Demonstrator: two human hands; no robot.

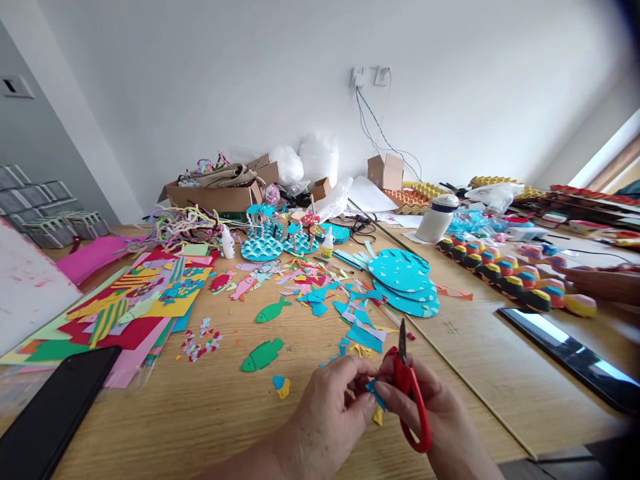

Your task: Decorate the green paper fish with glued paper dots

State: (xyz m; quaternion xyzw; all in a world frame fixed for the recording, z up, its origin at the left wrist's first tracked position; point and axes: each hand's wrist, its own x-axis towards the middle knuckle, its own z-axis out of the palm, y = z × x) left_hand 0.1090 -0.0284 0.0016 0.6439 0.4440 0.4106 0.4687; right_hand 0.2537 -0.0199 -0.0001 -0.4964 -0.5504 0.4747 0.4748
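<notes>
Near the table's front edge, my left hand (333, 407) pinches a small piece of blue paper (376, 393) between its fingertips. My right hand (425, 400) holds red-handled scissors (411, 393), blades pointing up and away, while its thumb and finger touch the same blue piece. Just beyond my hands lie blue paper scraps (361, 335) and yellow paper bits (363, 351). To the left are two green paper fish (263, 355) and a small blue and yellow cutout (283, 387). The lower edge of the blue piece is partly hidden by my fingers.
A wooden stick (465, 377) runs diagonally on the right, beside a tablet (565, 357). Left lie a black phone (57, 407) and coloured paper sheets (125, 340). Blue paper discs (405, 277), glue bottles (228, 242) and painted egg-carton strips (500, 273) stand farther back. Another person's hand (607, 283) is at right.
</notes>
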